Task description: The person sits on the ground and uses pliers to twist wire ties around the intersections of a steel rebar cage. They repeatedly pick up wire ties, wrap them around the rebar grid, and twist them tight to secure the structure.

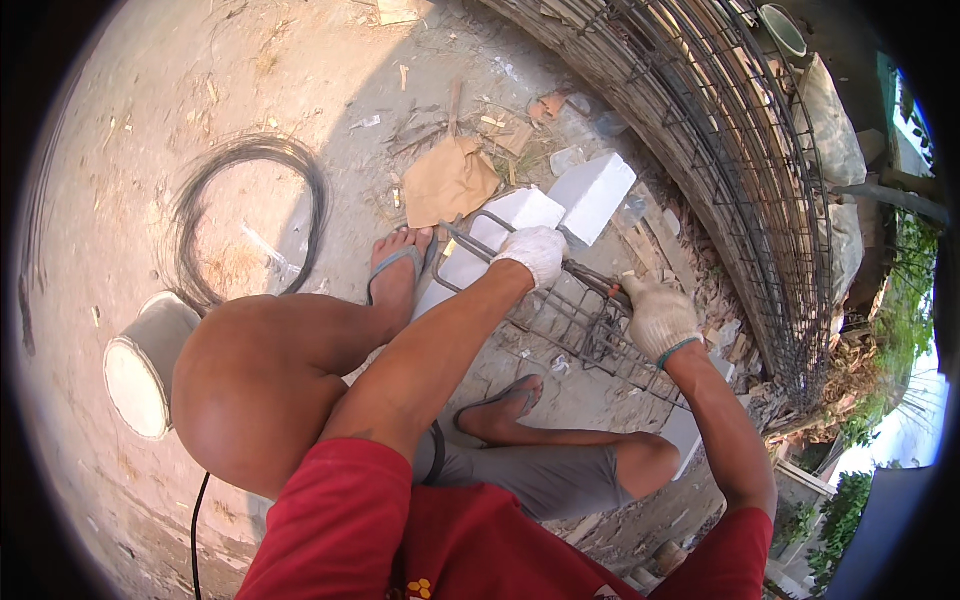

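My left hand (535, 256), in a white knit glove, is closed around steel bars at the near end of a small rebar cage (575, 325). The cage lies across in front of me, with square stirrups and thin tie wire along it. My right hand (662, 318), also gloved, is closed around a dark tool with a reddish handle (606, 286). Its jaws point toward my left hand; their exact kind is hard to make out. White blocks (597, 197) lie beneath and beyond the cage.
A coil of dark wire (318, 190) lies on the dirt at the left, near a pale bucket (138, 388). Brown paper (452, 182) and wood scraps are ahead. Long rebar cages (705, 130) curve along the right, beside white sacks (832, 125).
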`<state>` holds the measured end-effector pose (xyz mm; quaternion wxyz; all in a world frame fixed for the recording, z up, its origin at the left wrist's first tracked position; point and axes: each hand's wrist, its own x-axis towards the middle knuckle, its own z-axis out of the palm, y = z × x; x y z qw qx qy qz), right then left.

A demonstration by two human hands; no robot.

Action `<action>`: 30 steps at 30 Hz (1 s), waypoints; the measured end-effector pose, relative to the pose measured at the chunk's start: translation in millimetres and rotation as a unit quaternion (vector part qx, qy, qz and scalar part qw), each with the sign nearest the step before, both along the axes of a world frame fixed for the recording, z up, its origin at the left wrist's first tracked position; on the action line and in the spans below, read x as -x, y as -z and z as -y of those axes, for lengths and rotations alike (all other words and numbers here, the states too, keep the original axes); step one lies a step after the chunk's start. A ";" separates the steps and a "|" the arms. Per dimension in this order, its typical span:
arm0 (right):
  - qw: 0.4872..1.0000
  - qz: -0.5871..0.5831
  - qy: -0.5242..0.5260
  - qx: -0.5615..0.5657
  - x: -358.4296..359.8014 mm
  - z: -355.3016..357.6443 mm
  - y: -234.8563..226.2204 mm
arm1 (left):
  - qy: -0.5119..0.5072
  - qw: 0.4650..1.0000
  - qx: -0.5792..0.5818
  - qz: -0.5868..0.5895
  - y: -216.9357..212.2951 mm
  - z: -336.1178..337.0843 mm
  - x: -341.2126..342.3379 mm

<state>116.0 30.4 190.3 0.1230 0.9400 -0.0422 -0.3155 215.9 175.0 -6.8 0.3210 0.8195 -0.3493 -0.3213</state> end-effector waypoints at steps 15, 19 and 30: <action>0.999 -0.041 -0.026 -0.003 -6.3 17.2 1.0 | -0.005 0.999 -0.021 -0.027 -16.1 -5.8 0.8; 0.949 -0.219 0.189 -0.126 -54.5 7.0 -17.7 | -0.023 0.999 -0.019 -0.029 -13.8 -6.8 -0.6; 0.983 -0.017 -0.159 0.089 -24.5 -8.9 -22.3 | -0.037 0.999 -0.017 -0.031 -1.7 1.2 1.5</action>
